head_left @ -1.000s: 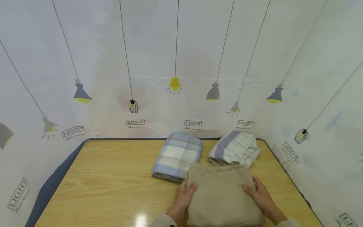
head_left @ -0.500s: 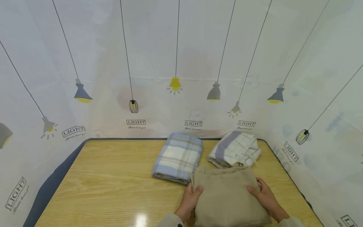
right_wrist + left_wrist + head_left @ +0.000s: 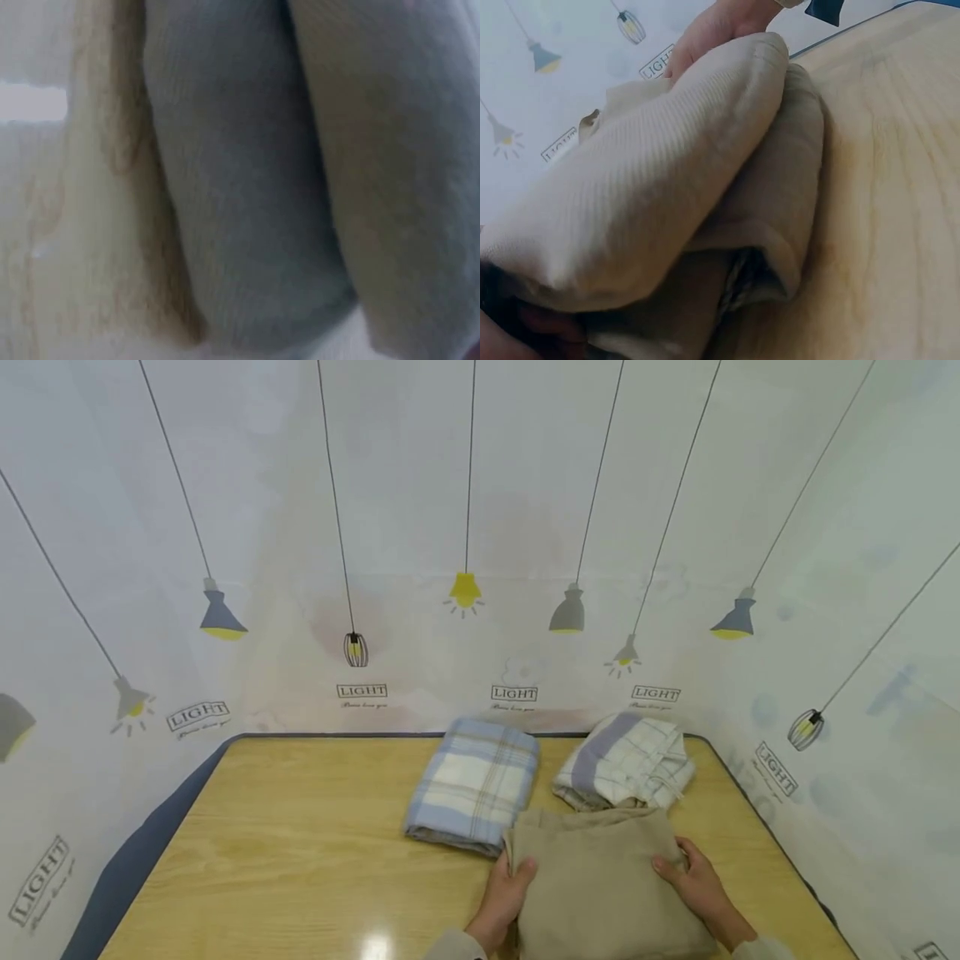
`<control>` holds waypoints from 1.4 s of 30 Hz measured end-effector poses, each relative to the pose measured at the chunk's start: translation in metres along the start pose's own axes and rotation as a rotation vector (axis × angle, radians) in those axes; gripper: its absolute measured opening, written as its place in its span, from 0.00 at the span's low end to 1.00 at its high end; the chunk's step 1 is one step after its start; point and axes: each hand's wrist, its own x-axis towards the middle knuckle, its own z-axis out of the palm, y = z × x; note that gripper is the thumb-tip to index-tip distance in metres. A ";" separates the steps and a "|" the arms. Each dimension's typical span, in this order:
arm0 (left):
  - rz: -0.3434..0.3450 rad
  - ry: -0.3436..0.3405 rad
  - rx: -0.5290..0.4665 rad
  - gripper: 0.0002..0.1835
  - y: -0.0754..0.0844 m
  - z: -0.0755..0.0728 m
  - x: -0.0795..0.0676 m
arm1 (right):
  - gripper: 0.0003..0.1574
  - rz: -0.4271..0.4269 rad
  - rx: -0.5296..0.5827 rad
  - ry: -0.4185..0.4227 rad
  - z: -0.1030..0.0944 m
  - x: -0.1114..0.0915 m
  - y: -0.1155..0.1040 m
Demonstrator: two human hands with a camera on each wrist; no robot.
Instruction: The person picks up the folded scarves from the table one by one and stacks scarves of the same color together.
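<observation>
Both hands hold a folded beige garment near the table's front edge. My left hand grips its left side, thumb on top and fingers underneath. On the right side my right hand does the same. The left wrist view shows the garment as thick, ribbed layers close over the wooden surface, with a dark patterned bit inside a lower fold. In the right wrist view two rounded folds of the garment fill most of the frame, and the right hand is almost wholly out of sight.
A folded blue-and-white plaid cloth lies behind the garment on the left. A white checked cloth with a purple stripe lies behind it on the right, its front partly covered. The wooden table is enclosed by lamp-printed wall sheets.
Both hands have shifted the beige garment slightly to the right over the last second, keeping their grip. The two cloths behind stay put; the head view has tilted slightly up.
</observation>
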 end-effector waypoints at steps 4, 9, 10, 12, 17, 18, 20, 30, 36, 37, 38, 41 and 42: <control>0.005 0.024 0.009 0.26 -0.005 -0.001 -0.001 | 0.36 -0.004 -0.047 0.007 0.004 0.000 0.002; 0.024 0.060 0.020 0.24 -0.004 -0.002 0.003 | 0.37 -0.019 -0.069 -0.006 0.007 0.008 0.004; 0.026 0.059 0.021 0.24 -0.003 -0.003 0.005 | 0.38 -0.017 -0.072 -0.014 0.007 0.010 0.004; 0.030 0.052 0.017 0.25 -0.001 -0.003 0.008 | 0.39 -0.009 -0.083 -0.023 0.005 0.015 0.003; 0.019 0.032 0.024 0.26 0.002 -0.007 0.010 | 0.44 0.016 -0.077 -0.071 0.003 0.020 0.000; 0.010 0.034 0.029 0.25 0.003 -0.008 0.010 | 0.45 0.020 -0.076 -0.079 0.003 0.020 -0.001; -0.026 0.031 0.035 0.25 0.003 -0.011 0.008 | 0.48 0.037 -0.079 -0.091 0.002 0.018 -0.001; -0.104 -0.011 0.031 0.20 -0.001 -0.012 -0.007 | 0.44 0.014 -0.109 -0.111 -0.007 0.011 -0.003; -0.107 -0.016 0.012 0.20 -0.001 -0.014 -0.006 | 0.46 0.035 -0.095 -0.169 -0.007 0.010 -0.007; -0.118 -0.023 0.012 0.21 -0.001 -0.015 -0.006 | 0.47 0.045 -0.096 -0.176 -0.007 0.009 -0.008; -0.131 -0.032 0.012 0.21 0.000 -0.016 -0.007 | 0.46 0.050 -0.100 -0.180 -0.007 0.009 -0.009; -0.161 -0.050 0.021 0.21 0.003 -0.019 -0.008 | 0.45 0.051 -0.125 -0.188 -0.010 0.009 -0.012; -0.173 -0.051 0.030 0.20 0.005 -0.020 -0.007 | 0.44 0.055 -0.125 -0.194 -0.011 0.010 -0.014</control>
